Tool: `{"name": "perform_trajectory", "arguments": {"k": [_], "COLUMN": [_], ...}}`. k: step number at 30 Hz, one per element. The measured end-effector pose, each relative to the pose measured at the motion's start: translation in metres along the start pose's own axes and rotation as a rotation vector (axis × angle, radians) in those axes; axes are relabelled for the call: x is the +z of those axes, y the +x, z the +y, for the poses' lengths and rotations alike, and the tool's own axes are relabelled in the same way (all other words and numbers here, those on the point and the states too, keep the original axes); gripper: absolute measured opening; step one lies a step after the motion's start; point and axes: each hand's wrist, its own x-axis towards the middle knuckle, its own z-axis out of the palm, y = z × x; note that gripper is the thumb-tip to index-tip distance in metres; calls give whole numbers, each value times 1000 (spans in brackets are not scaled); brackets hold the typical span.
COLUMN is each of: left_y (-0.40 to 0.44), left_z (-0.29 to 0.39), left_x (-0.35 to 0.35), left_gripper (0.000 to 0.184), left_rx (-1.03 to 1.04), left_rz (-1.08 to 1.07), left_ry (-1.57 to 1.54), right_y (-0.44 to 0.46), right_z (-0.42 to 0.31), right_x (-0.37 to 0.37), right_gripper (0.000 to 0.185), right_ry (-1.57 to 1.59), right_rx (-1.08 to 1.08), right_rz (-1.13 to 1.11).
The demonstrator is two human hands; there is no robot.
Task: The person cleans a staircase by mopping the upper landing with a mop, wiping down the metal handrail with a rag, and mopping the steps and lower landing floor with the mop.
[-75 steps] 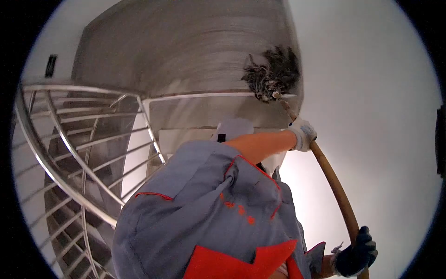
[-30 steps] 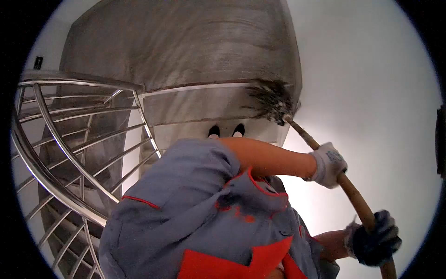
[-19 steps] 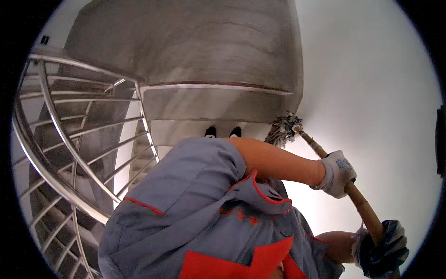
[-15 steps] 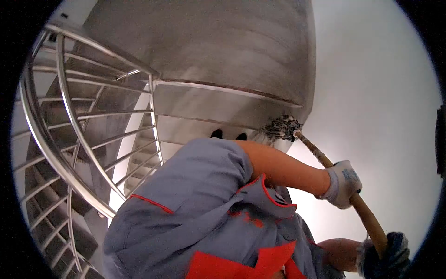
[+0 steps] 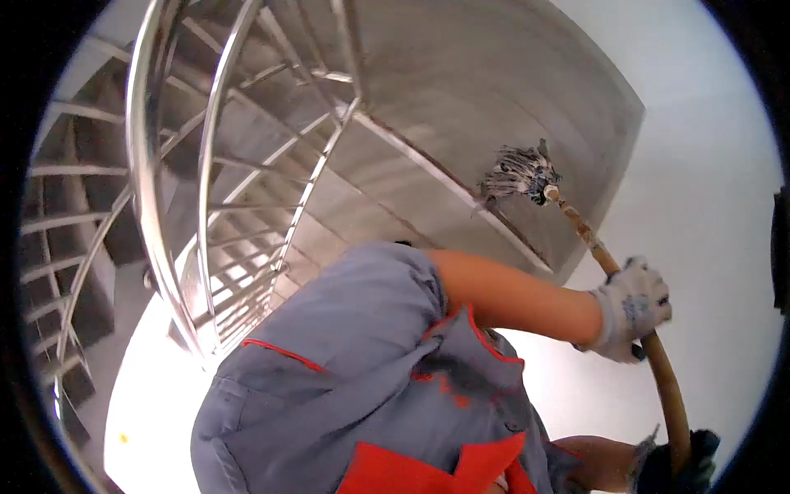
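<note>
My left hand [image 5: 632,309], in a whitish glove, is wrapped round the wooden pole [image 5: 668,395] of a mop. Lower down, at the bottom right, my right hand [image 5: 681,463] in a dark-coated glove grips the same pole and is partly hidden behind it. The mop head [image 5: 523,174], with dark and grey strands, is at the far end of the pole, over the pale step edge [image 5: 448,185] and the grey floor beyond it.
A metal railing [image 5: 141,165] curves down the left side, with stairs [image 5: 90,247] behind its bars. A white wall [image 5: 699,214] stands on the right. My grey jacket [image 5: 329,395] with red trim fills the lower middle.
The view has turned, so the railing and steps now run diagonally. The mop head, lately beside the lower step near my feet, is now higher up by the step edge. Both hands still grip the pole.
</note>
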Motion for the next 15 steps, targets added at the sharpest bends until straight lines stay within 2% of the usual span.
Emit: {"name": "perform_trajectory", "arguments": {"k": [1,3,5,6,7,8,9,10,11,12,13,14,15], "left_y": [-18,-64,-122,-152,-183,-220,-253,-272,-291,-310,-333,-356,-388], "left_z": [-21,-58,-86,-103,-115,-145,-127,-115,-103,-92,-79,-66,-76], "left_x": [5,9,-32,-48,-75,-89,-134,-171,-208,-245,-261,-277,-300], "left_gripper": [50,71,65,68,70,76,93,81,69,58,51,46,42], "left_rx": [-44,-172,-489,-521,-703,-630,-631,-630,-487,-319,-395,-413,-472], "left_rz": [158,289,315,583,554,845,899,1096,1374,1642,1415,1302,1212], "left_ry": [80,48,258,250,376,465,866,457,-52,-431,315,1094,1250], "right_y": [-8,-22,-33,-36,-37,-35,-28,-19,-12,-10,-16,-13,-4], "right_z": [12,16,34,46,56,67,77,90,95,89,86,84,87], "right_x": [12,44,75,91,106,121,132,142,148,161,150,155,170], "right_gripper": [41,36,33,31,30,30,29,29,29,27,27,27,27], "right_ry": [149,374,575,672,767,859,956,1053,1151,1182,1172,1162,1144], "right_rx": [-68,125,321,422,522,624,632,641,651,555,544,533,529], "right_rz": [30,-16,-74,-109,-139,-177,-204,-228,-252,-290,-248,-225,-220]}}
